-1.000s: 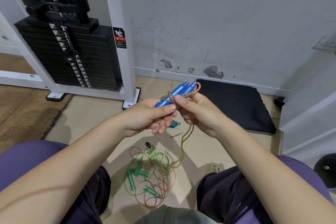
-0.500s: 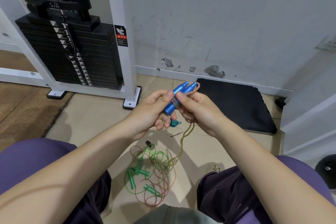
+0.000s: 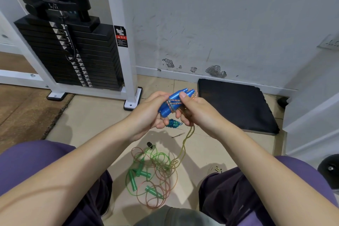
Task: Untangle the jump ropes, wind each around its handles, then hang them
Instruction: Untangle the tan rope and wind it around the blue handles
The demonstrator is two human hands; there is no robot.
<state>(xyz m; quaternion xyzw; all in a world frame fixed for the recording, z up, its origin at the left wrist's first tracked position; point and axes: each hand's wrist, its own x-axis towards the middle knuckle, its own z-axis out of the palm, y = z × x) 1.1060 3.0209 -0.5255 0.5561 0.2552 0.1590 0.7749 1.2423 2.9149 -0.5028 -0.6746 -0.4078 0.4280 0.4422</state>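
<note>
Both hands meet at centre frame, a little above the middle. The left hand (image 3: 146, 113) grips the pair of glossy blue plastic jump-rope handles (image 3: 173, 103) from the left side, fingers curled under them, handles side by side and tilted up toward the upper right. The right hand (image 3: 197, 113) pinches the thin translucent orange-yellow rope (image 3: 185, 143) against the handles, thumb on top near the tapered tips, other fingers curled round below. A few crossed turns of rope already sit on the handles, so the step looks like winding, early to midway. To do it well: keep the two handles pressed flat together, lay each turn snug beside the last instead of stacking crosses, keep light tension with the right hand, and feed slack up slowly, because the tail drops down to the floor and runs into the tangled pile of green and orange ropes with green plastic handles (image 3: 150, 174) at lower centre, where it may snag. Both forearms come in from the lower corners, wrists angled inward, over purple-clad knees. A small teal ribbed piece (image 3: 173, 124) shows just below the hands; whether it is held or lying on the floor I cannot tell. Black foam mat (image 3: 238, 104) to the right, black weight stack (image 3: 73, 51) upper left. Nothing is hung yet.
</note>
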